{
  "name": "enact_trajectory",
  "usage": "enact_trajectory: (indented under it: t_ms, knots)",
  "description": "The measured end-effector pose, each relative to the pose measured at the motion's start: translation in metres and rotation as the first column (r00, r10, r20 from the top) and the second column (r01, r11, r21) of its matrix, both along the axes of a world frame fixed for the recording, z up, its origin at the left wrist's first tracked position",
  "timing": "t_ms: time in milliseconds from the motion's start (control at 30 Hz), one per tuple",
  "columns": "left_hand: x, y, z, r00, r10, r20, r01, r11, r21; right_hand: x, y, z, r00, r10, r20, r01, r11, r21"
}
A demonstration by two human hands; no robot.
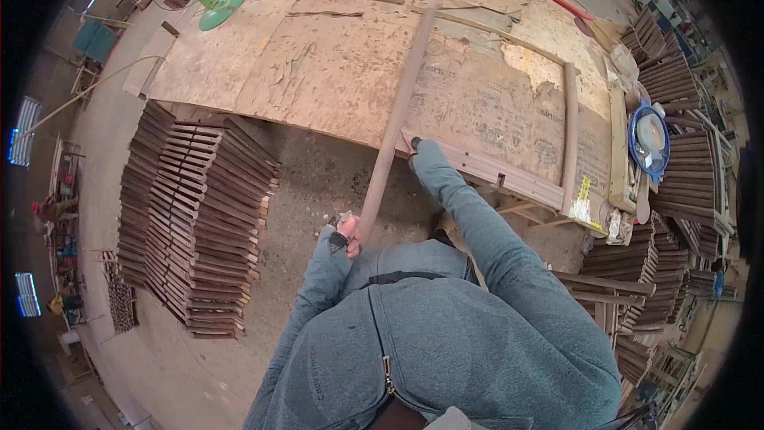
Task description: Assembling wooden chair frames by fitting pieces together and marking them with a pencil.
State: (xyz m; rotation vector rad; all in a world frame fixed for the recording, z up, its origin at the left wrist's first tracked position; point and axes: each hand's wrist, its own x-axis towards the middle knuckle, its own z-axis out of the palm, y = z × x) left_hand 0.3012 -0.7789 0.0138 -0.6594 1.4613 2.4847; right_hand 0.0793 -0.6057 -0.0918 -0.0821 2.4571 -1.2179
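While the left hand (344, 232) closes around the near end of a long, round, brown wooden pole (395, 123), the pole's long axis runs up and away from the grip, slanting slightly to the right across the worn, peeling plywood bench top (318, 72). Its far end lies well out over that bench top; its near end hangs off the bench's front edge, close to the chest. The right hand (415, 151), in a grey-blue sleeve, reaches to the bench's front edge just right of the pole, higher along the shaft than the left; whether its fingers are clenched or spread I cannot tell. Left of the bench sits 1 stack of dark wooden slats (195, 215)
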Motion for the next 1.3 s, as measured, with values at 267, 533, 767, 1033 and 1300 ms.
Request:
enact_trajectory:
  t_ms: [267, 533, 767, 1033, 1300]
  knots:
    - [-0.007, -0.009, -0.036, 0.997, -0.01, 0.081, -0.001, 0.99, 0.138, 0.051, 0.062, 0.024, 0.946, 0.323, -0.015, -0.315, 0.93, 0.19]
    - [-0.033, 0.019, -0.06, 0.957, -0.248, 0.148, 0.218, 0.957, 0.193, 0.136, 0.165, -0.069, 0.969, -0.202, 0.14, 0.237, 0.92, -0.312]
    - [-0.057, 0.059, -0.059, 0.928, -0.36, 0.092, 0.338, 0.921, 0.194, 0.189, 0.279, -0.038, 0.715, -0.657, -0.24, 0.646, 0.752, -0.132]
    - [-0.074, 0.143, -0.054, 0.889, -0.444, 0.109, 0.424, 0.891, 0.164, 0.172, 0.349, -0.001, 0.589, -0.791, 0.167, 0.804, 0.552, -0.223]
    - [-0.076, 0.218, -0.045, 0.924, -0.361, 0.127, 0.351, 0.931, 0.098, 0.155, 0.401, -0.025, 0.742, -0.671, -0.009, 0.667, 0.739, -0.098]
